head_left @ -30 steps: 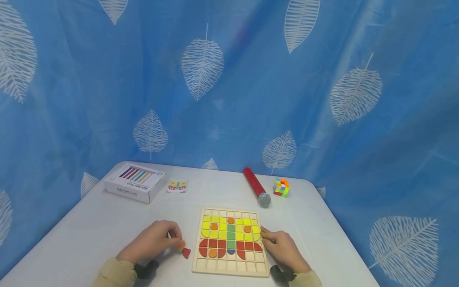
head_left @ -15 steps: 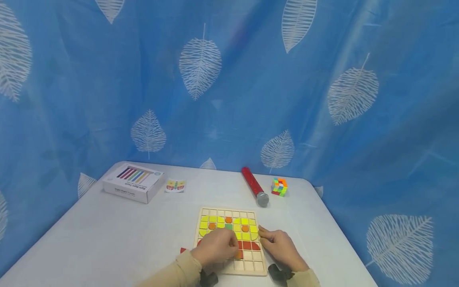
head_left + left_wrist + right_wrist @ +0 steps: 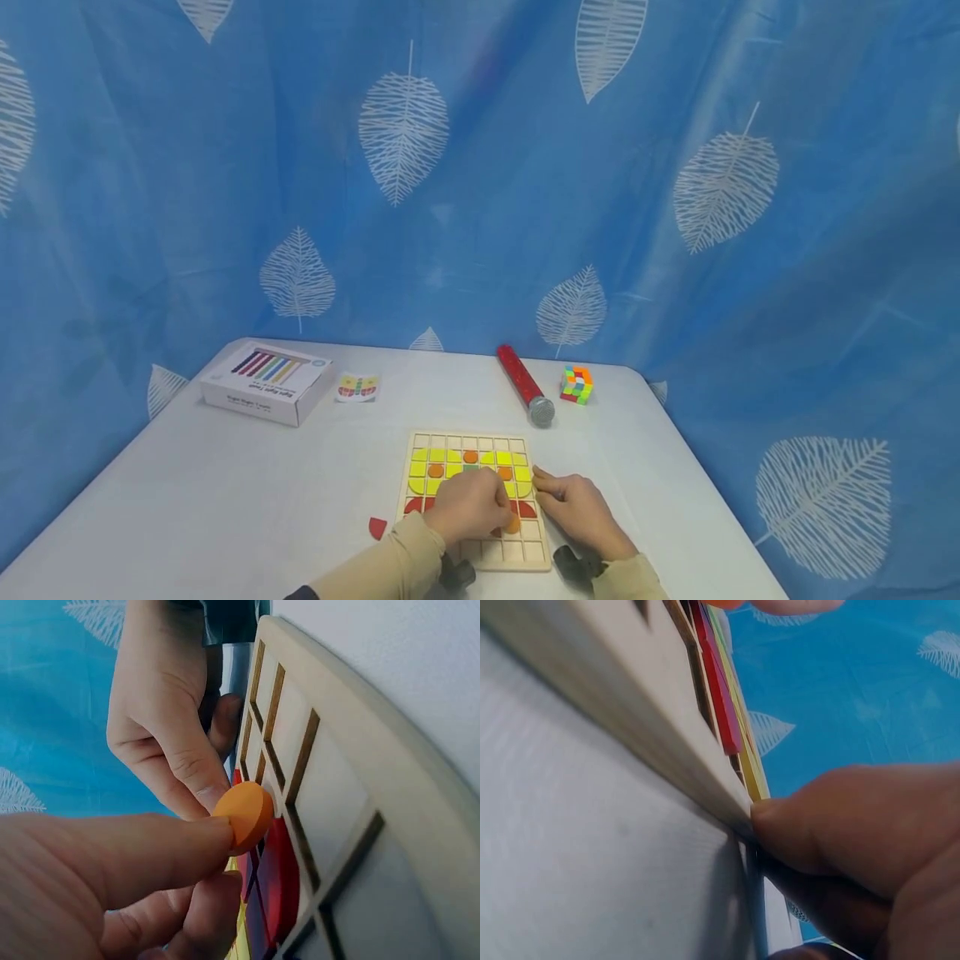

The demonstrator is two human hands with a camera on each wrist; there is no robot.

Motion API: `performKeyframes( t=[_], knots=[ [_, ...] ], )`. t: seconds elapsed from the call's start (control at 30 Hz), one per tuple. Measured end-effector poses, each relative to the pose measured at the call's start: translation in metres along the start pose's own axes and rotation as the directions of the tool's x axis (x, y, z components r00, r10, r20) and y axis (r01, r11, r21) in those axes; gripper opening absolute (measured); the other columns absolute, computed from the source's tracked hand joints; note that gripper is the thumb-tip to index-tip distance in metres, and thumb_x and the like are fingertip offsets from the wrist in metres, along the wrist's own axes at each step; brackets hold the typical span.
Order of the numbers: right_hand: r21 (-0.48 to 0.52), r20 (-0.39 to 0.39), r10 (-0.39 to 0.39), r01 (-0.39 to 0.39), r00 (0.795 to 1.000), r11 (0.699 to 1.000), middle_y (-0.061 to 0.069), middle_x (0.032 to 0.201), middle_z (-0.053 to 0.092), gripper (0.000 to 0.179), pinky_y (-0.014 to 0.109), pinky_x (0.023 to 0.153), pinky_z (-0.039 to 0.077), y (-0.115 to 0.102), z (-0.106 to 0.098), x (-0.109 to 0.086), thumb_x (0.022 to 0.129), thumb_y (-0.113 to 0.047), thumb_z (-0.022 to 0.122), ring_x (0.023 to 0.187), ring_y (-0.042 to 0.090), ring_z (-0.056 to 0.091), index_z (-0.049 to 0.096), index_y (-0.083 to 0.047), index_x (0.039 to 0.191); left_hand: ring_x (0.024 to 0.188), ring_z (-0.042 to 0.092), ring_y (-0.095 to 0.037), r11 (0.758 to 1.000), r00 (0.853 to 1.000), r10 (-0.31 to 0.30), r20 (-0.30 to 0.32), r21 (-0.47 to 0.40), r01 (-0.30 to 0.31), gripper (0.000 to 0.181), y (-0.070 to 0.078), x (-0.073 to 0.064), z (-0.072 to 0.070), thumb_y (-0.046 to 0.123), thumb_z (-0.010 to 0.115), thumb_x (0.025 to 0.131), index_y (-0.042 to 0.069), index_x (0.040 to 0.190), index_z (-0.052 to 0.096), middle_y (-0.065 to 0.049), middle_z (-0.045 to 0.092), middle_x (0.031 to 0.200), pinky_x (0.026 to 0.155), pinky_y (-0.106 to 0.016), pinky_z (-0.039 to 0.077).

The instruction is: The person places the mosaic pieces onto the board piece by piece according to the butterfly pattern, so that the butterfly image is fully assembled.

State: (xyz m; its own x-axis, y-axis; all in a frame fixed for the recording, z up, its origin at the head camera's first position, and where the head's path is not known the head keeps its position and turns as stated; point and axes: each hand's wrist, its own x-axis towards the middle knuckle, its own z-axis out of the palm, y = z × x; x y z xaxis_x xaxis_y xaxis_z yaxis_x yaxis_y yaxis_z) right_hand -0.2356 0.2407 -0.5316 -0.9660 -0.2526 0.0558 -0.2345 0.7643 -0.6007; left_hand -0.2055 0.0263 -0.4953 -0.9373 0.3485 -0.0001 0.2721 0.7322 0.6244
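A wooden grid board [image 3: 537,553] lies on the table, carrying yellow, red, green and orange pieces in a butterfly-like pattern. Over its lower right part, my left hand [image 3: 471,505] pinches a round orange disc [image 3: 244,816] between thumb and fingers. In the left wrist view the disc is tilted, close above the red pieces [image 3: 280,892]. My right hand [image 3: 581,512] holds the board's right edge, its thumb [image 3: 787,825] against the rim in the right wrist view. A red quarter-circle piece [image 3: 377,527] lies left of the board. My left hand hides the pattern's middle.
A white box [image 3: 266,383] stands at the back left, beside a small butterfly picture card [image 3: 357,387]. Behind the board lie a red microphone [image 3: 522,379] and a puzzle cube [image 3: 576,385]. A blue leaf-print curtain [image 3: 465,167] hangs behind the table.
My left hand has moved right from beside the board to over its lower right part, carrying the orange disc. The red piece stays on the table. My right hand keeps its place at the edge.
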Motion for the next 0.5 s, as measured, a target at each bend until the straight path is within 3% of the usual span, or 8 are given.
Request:
performKeyframes(
  t=[0.17,0.33,0.43,0.5],
  knots=[
    [0.001,0.003,0.014,-0.014,1.000,1.000,0.001,0.140,0.065,0.032,0.056,0.106,0.046,-0.001,-0.001,0.001,0.093,-0.019,0.072,0.132,0.033,0.060,0.074,-0.011,0.125,0.047,0.045,-0.010,1.000,1.000,-0.013,0.014,0.013,0.013,0.032,0.000,0.003,0.001,0.019,0.080,0.081,0.021,0.052,0.066,0.012,0.054,0.044,0.048,-0.027,0.026],
    [0.003,0.010,0.014,-0.014,1.000,1.000,0.001,0.140,0.065,0.032,0.056,0.106,0.046,0.000,0.000,0.002,0.093,-0.019,0.072,0.133,0.034,0.059,0.074,-0.011,0.125,0.050,0.049,-0.008,0.999,1.000,0.005,-0.008,0.047,-0.005,0.029,0.002,0.001,0.000,0.018,0.082,0.081,0.021,0.057,0.068,0.014,0.054,0.046,0.050,-0.027,0.033],
    [0.011,0.013,0.018,-0.018,1.000,1.000,0.001,0.140,0.065,0.032,0.056,0.106,0.046,0.000,-0.001,0.001,0.094,-0.019,0.072,0.133,0.034,0.059,0.074,-0.011,0.125,0.056,0.052,-0.007,0.999,0.999,0.019,-0.039,0.044,-0.017,0.018,0.000,-0.005,-0.009,0.019,0.081,0.084,0.022,0.069,0.072,0.016,0.057,0.055,0.054,-0.027,0.038],
    [0.018,0.014,0.021,-0.021,1.000,1.000,0.001,0.140,0.065,0.033,0.056,0.106,0.046,-0.001,-0.001,0.001,0.094,-0.021,0.072,0.133,0.034,0.058,0.074,-0.011,0.125,0.060,0.053,-0.007,0.999,0.997,0.023,-0.076,0.044,-0.020,0.012,-0.007,-0.013,-0.023,0.021,0.079,0.085,0.023,0.076,0.072,0.015,0.060,0.064,0.056,-0.028,0.040]
  ],
)
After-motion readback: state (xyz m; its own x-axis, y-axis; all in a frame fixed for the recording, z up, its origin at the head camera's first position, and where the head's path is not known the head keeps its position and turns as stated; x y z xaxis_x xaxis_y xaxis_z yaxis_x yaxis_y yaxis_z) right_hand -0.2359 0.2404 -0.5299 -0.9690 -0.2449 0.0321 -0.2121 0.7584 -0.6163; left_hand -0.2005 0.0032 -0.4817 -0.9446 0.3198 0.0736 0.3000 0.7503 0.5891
